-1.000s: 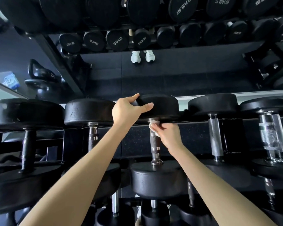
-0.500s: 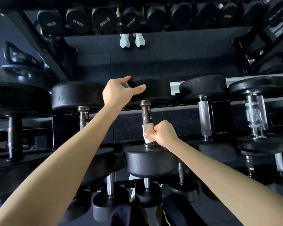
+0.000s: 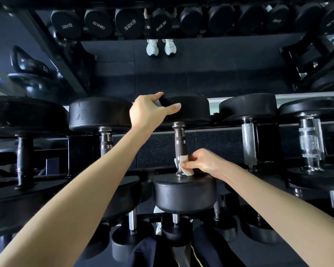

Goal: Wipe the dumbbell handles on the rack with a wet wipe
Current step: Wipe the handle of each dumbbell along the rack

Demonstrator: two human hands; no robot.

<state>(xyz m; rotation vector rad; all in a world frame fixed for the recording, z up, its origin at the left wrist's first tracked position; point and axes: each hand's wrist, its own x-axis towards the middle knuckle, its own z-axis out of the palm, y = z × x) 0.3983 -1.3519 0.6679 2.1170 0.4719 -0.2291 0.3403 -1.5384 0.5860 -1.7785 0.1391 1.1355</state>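
A black dumbbell lies across the rack in the middle of the view, its knurled metal handle [image 3: 180,145] running between a far head [image 3: 189,110] and a near head [image 3: 184,193]. My left hand [image 3: 148,110] grips the left edge of the far head. My right hand [image 3: 202,162] pinches a white wet wipe [image 3: 183,166] around the near end of the handle, just above the near head. The wipe is partly hidden by my fingers.
More dumbbells lie on the rack on both sides, with handles at left [image 3: 105,141] and at right [image 3: 249,143]. A mirror behind reflects labelled dumbbell heads [image 3: 129,24], white shoes [image 3: 160,47] and a kettlebell [image 3: 30,64]. Lower rack tiers hold smaller dumbbells [image 3: 131,243].
My right hand slid the wipe from the far end of the handle down to its near end. My left hand stayed on the far head. The view shifted slightly.
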